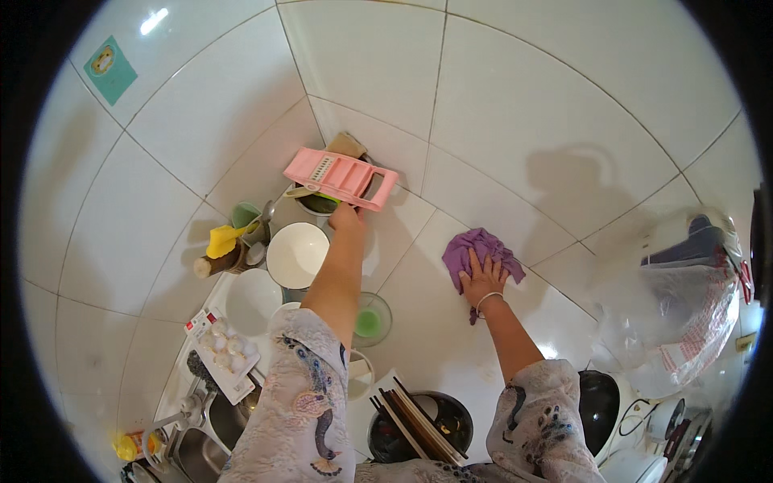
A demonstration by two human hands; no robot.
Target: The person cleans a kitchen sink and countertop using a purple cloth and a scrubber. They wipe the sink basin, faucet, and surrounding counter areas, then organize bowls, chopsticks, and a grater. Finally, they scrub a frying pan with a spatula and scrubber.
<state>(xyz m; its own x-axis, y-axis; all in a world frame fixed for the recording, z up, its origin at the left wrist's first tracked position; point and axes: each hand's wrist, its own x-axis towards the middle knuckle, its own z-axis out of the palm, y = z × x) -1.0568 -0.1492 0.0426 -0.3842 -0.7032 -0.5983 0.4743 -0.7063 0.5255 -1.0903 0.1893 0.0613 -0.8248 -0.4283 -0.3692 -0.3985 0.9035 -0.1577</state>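
At the back left corner, my left hand (345, 216) is closed beside a stack of kitchenware. Its fingertips are hidden, so what it grips does not show. Right above it lies a pink slicer-grater (342, 175), tilted over a pot (320, 204) with something green at its rim. My right hand (483, 283) lies flat with fingers spread on a crumpled purple cloth (477, 251). The cloth rests on the white tiled counter (427, 298), near the wall. Two white bowls, a deep one (298, 255) and another (254, 302), stand left of my left forearm.
A glass dish with a green item (368, 323) sits between my arms. Close to me, a dark bowl (447, 410) has several chopsticks (415, 423) across it. A plastic-covered appliance (684, 298) stands right. At lower left are a sink (199, 456) and a faucet (187, 408).
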